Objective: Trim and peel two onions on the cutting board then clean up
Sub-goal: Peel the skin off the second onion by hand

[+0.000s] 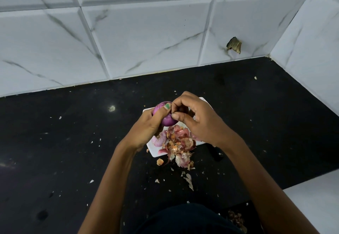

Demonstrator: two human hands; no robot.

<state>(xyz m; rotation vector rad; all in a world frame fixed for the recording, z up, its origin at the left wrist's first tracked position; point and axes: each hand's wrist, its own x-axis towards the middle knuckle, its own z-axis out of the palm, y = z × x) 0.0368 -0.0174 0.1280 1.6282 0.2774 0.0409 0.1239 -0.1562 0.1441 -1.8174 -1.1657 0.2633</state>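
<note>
My left hand (146,127) grips a purple onion (167,120) above the white cutting board (153,151), thumb laid across its top. My right hand (194,120) has curled fingertips pinching at the onion's skin on its right side. A pile of onion peels (180,143) covers the board's near half and spills over its front edge. A pale peeled onion (159,140) lies on the board under my left hand. A dark knife handle (216,154) shows on the counter right of the board, partly hidden by my right wrist.
The board sits on a black counter (73,142) strewn with small peel scraps (188,178). White marble-look tiled walls (146,31) close off the back and the right side. A brown dry scrap (234,45) sticks to the back wall.
</note>
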